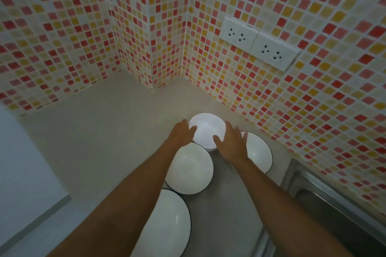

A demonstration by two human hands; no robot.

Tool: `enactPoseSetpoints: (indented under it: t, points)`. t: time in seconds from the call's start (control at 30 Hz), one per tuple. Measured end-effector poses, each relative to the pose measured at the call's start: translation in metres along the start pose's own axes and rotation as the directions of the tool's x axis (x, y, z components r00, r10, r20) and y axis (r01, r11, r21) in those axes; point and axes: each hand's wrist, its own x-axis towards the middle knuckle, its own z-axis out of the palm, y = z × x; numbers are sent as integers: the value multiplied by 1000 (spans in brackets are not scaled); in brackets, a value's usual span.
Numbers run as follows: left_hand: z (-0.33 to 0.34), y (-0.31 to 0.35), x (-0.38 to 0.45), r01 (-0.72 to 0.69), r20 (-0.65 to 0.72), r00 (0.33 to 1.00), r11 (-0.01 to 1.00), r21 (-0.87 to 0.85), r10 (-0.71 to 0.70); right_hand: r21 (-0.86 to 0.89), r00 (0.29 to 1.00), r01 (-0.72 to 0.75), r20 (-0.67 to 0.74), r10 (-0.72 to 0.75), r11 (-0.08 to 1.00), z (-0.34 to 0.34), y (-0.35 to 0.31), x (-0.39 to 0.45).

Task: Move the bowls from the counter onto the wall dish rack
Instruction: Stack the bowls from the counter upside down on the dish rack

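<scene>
A small plain white bowl (205,130) stands on the pale counter (100,131) near the tiled corner. My left hand (181,132) is at its left rim and my right hand (231,142) at its right rim, fingers spread, flanking it without a clear grip. Three larger white bowls with dark rims sit closer to me: one in the middle (190,170), one at the right (258,152) partly behind my right hand, one nearest (167,225) partly under my left forearm. No dish rack is in view.
Mosaic-tiled walls meet in a jutting corner (152,58) behind the counter. Two white wall sockets (259,43) sit on the right wall. A steel sink edge (313,185) lies at the lower right.
</scene>
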Motion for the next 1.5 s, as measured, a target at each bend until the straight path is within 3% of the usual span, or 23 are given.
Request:
enactPoseSetpoints:
  t: [0.1, 0.23, 0.5, 0.7, 0.9, 0.97, 1.1, 1.17, 1.23, 1.3, 1.33, 1.43, 1.5]
  points:
    - [6, 1, 12, 27, 41, 999, 998, -50, -25, 7, 998, -44, -41, 44, 999, 6, -5, 9]
    - [7, 18, 13, 76, -15, 997, 987, -143, -79, 246, 993, -98, -42, 111, 964, -5, -17, 11]
    - [-13, 75, -23, -105, -131, 990, 894, -436, 53, 468, 942, -35, -281, 186, 883, -60, -3, -15]
    - [10, 125, -71, -150, 14, 981, 799, -583, 195, 560, 886, -9, -379, 266, 828, -93, 48, -86]
    - [61, 164, -157, -74, 98, 973, 683, -726, 209, 650, 865, 14, -389, 316, 760, -128, 114, -168]
    - [82, 174, -181, -40, 117, 968, 592, -805, 224, 658, 871, 26, -384, 306, 753, -138, 134, -197]
    - [118, 193, -226, 34, 207, 940, 530, -847, 271, 649, 839, 98, -462, 289, 755, -161, 176, -251]
    - [133, 203, -243, 33, 209, 935, 514, -857, 288, 596, 797, 157, -547, 255, 787, -173, 198, -276]
    - [144, 214, -254, -24, 126, 957, 505, -863, 260, 522, 744, 212, -635, 210, 826, -187, 220, -300]
    - [155, 230, -268, 32, 193, 932, 461, -887, 308, 449, 680, 237, -710, 183, 861, -203, 244, -322]
    - [162, 238, -273, 53, 223, 911, 440, -896, 345, 417, 648, 236, -740, 177, 877, -211, 256, -330]
    - [169, 269, -297, -97, 139, 891, 481, -871, 432, 333, 569, 177, -803, 180, 926, -233, 294, -345]
    - [177, 291, -313, -58, 214, 835, 468, -882, 507, 305, 538, 92, -816, 211, 948, -243, 320, -350]
